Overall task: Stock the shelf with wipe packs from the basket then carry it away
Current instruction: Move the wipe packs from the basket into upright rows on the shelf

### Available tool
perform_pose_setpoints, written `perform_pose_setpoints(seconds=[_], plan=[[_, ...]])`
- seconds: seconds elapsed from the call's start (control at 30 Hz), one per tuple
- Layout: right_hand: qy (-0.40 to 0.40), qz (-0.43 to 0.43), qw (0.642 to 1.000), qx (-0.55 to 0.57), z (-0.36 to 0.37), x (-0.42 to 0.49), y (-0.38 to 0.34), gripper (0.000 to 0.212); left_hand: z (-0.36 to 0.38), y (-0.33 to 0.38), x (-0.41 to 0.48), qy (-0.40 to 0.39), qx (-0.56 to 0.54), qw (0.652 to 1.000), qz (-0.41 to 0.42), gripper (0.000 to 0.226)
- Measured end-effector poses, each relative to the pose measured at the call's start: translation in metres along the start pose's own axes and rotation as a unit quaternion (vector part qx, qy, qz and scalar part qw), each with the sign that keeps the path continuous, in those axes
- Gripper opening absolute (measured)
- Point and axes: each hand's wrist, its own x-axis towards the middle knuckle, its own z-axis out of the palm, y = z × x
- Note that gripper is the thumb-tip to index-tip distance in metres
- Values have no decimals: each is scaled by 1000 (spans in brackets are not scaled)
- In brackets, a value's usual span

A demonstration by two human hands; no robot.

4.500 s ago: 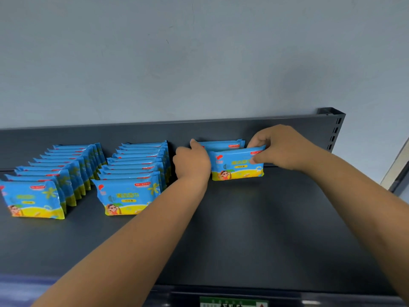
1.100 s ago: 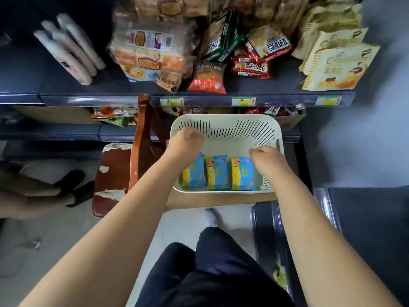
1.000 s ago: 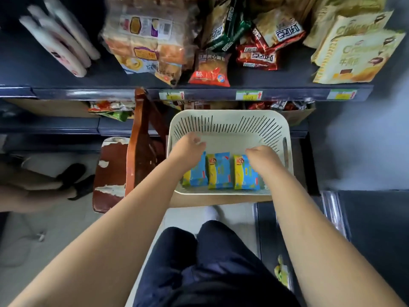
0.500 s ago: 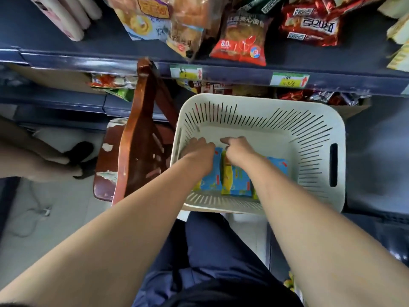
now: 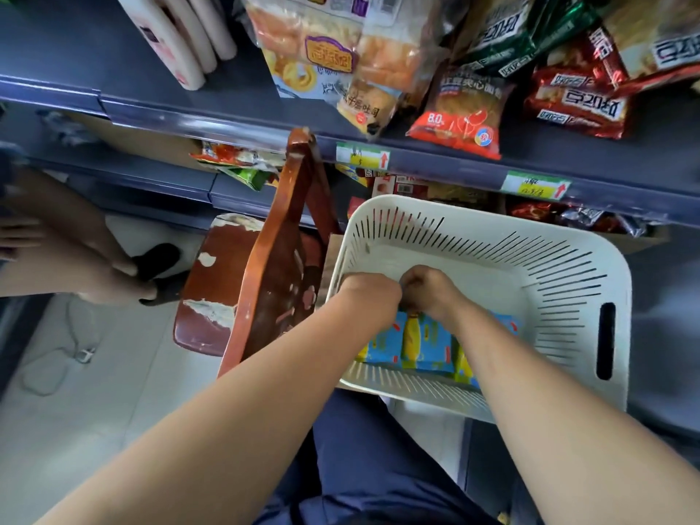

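A white slotted plastic basket (image 5: 553,267) sits low in front of me, below the snack shelves. Blue and yellow wipe packs (image 5: 428,342) stand on edge in a short row along its near wall. Both my hands are inside the basket, knuckles up and almost touching. My left hand (image 5: 369,293) curls its fingers over the far end of the leftmost pack. Beside it, my right hand (image 5: 432,289) curls over the middle pack. My forearms hide part of the row, and the fingertips are out of sight behind the packs.
A worn red-brown wooden chair (image 5: 272,278) stands against the basket's left side. Dark shelves with snack bags (image 5: 458,119) and price tags (image 5: 361,155) run above. Another person's legs and black shoe (image 5: 159,259) are at the left, with a cable (image 5: 75,350) on the floor.
I have looked down from the top shelf to the basket. Over the last second both hands dropped into it and drew together over the packs at the left.
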Motion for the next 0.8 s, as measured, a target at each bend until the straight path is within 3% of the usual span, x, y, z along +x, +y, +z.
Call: perform_pose_setpoints(seconds=[0.1,0.23,0.3,0.53,0.63,0.8], plan=[[-21,42,997,65,6,-21,-17,13,0,-6,-12,10,9,1000,6,32],[-118,114,986,29,14,-47,-16,7,-3,-11,-24,30,11,999,22,26],[-112,130,985,22,13,-57,-14,14,-7,-11,-31,48,-2,999,26,28],[103,103,974,174,-51,-119,-28,26,-33,-29,-76,136,-158,976,54,20],[169,55,975,130,-84,-162,-29,34,-51,-34,-94,155,-271,947,70,19],[277,-17,957,79,-122,-240,-35,19,-79,-43,-117,187,-417,884,99,27]])
